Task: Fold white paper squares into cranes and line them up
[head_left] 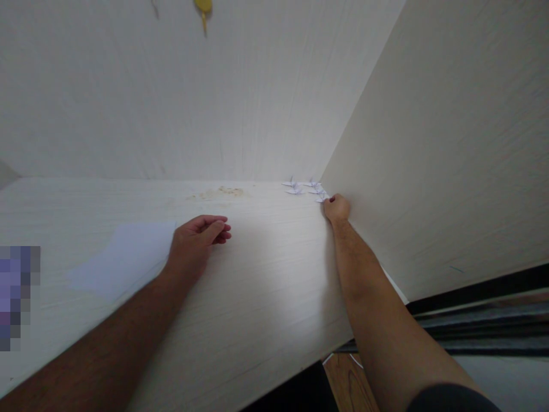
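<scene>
Several small folded white paper cranes stand on the white tabletop, close to the back corner. My right hand reaches into that corner against the side panel. Its fingers are closed on a paper crane, whose pale tip sticks out to the left; the rest is hidden by the hand. My left hand hovers over the table's middle left, loosely curled with the fingers a little apart and nothing seen in it. Beside its wrist lies a white sheet of paper, partly covered by the forearm.
A white back panel and a side panel enclose the table. A yellow hanging item is on the back panel. Brownish marks stain the rear of the tabletop. Dark rails and wooden floor show at lower right.
</scene>
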Tool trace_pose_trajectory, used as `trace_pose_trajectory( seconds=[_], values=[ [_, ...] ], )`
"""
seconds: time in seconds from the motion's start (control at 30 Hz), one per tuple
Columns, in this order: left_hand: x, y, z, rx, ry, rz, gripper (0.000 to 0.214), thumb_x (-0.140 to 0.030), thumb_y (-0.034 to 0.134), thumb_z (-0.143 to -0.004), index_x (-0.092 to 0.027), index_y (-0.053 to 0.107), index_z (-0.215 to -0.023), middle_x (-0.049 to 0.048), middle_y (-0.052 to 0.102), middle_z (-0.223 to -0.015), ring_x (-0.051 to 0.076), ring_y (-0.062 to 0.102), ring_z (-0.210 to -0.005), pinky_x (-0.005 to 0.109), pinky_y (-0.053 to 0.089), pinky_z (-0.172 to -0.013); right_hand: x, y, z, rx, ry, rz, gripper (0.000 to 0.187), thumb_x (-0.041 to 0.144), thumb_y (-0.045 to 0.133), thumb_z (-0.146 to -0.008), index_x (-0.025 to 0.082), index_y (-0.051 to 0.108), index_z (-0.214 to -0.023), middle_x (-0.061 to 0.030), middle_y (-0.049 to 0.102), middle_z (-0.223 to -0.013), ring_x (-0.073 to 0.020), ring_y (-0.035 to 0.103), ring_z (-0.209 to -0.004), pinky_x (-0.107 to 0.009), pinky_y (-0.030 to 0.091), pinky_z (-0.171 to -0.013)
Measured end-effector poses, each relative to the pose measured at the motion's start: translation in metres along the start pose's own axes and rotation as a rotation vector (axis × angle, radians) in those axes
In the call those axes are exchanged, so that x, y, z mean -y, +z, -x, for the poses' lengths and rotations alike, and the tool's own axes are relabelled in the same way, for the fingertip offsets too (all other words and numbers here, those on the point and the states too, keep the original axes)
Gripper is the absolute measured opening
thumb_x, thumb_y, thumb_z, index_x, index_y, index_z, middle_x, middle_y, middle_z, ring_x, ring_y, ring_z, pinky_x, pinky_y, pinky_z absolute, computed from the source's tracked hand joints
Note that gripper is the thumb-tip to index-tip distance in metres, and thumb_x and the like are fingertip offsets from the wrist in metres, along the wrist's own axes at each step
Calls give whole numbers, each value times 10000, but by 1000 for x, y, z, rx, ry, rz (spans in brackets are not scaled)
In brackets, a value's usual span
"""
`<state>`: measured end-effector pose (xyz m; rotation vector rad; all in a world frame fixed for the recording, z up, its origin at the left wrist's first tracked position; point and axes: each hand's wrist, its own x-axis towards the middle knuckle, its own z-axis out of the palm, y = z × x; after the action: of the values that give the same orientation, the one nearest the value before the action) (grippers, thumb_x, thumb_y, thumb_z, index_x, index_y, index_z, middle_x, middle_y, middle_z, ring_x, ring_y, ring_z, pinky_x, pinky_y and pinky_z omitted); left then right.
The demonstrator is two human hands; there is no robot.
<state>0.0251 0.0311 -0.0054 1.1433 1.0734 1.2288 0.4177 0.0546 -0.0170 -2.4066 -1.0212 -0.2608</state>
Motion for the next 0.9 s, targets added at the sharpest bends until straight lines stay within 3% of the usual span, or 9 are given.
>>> trace_pose_trajectory(
  seconds=[0.9],
  values=[
    [0, -1, -1, 9, 7, -19, 267, -359, 747, -691, -154, 713, -859, 52, 708, -769, 158, 662, -654, 295, 560, -650, 1, -2, -1, 12, -6, 20, 239, 304, 559, -832, 150, 725, -910, -152, 742, -908, -242, 673, -861, -314, 497, -760]
  ],
)
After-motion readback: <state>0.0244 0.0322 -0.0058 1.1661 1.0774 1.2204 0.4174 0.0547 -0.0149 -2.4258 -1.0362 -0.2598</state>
